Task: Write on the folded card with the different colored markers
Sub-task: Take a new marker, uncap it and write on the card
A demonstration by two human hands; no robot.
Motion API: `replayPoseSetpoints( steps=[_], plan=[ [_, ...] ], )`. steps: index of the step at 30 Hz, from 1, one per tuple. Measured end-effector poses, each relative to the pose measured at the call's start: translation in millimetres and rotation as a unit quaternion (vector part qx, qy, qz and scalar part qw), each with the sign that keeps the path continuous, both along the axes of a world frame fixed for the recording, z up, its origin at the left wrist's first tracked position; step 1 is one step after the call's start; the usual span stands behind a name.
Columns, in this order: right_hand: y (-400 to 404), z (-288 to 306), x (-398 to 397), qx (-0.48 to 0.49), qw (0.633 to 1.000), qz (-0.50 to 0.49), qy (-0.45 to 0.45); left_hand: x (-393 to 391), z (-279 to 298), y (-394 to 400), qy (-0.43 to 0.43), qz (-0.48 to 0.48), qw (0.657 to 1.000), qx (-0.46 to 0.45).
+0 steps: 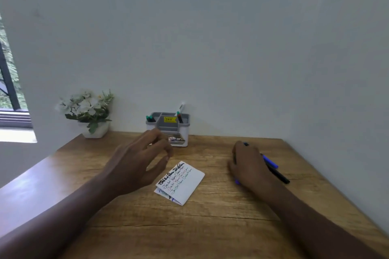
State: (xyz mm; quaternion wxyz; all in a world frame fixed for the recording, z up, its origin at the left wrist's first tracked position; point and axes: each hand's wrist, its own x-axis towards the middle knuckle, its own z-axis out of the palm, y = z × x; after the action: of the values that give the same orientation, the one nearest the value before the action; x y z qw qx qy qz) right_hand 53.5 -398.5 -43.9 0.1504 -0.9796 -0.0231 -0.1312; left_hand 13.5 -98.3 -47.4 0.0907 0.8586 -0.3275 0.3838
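The right hand (247, 166) lay knuckles-up on the wooden table (210, 227), its fingers curled down over markers. A blue marker (270, 162) and a black marker (279, 175) stuck out side by side from under the hand on its right, and a bit of blue showed at the hand's near left edge. Whether the fingers truly gripped the markers or only rested on them could not be told, since the back of the hand hid the fingertips.

The folded card (181, 183) lay flat on the table to the left of that hand, near but apart from it, turned at an angle. Its top face carried several lines of handwriting, black at the far edge, then red and green. Blue marks showed on the under-layer at its near left corner.

The left hand (136, 164) hung above the table just left of the card and beyond its far corner, fingers loosely bent and spread, holding nothing, thumb tip close to the card's far corner.

Beyond both hands, against the wall, stood a grey and white organiser (168, 130) with green-capped markers (149, 118) upright in its compartments. Farther left sat a white flower pot (94, 130).
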Motion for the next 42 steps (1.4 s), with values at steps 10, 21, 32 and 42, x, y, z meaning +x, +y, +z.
replayPoseSetpoints(
  steps=[10,21,32,42],
  plan=[
    [33.1,5.3,-18.8,0.404,0.910,0.076,-0.046,-4.9,-3.0,-19.3,0.077,-0.013,0.995,-0.070],
    [62.3,1.1,-52.0,0.517,0.811,0.267,-0.056,-8.2,-7.9,-31.0,0.207,-0.071,0.971,-0.094],
    [66.6,-0.4,-59.7,0.428,0.847,0.298,-0.103,-8.6,-6.1,-35.3,0.253,-0.049,0.962,-0.089],
    [68.5,-1.9,-62.2,0.443,0.826,0.336,-0.095,-20.0,0.0,-35.6,0.159,-0.076,0.981,-0.076]
  ],
)
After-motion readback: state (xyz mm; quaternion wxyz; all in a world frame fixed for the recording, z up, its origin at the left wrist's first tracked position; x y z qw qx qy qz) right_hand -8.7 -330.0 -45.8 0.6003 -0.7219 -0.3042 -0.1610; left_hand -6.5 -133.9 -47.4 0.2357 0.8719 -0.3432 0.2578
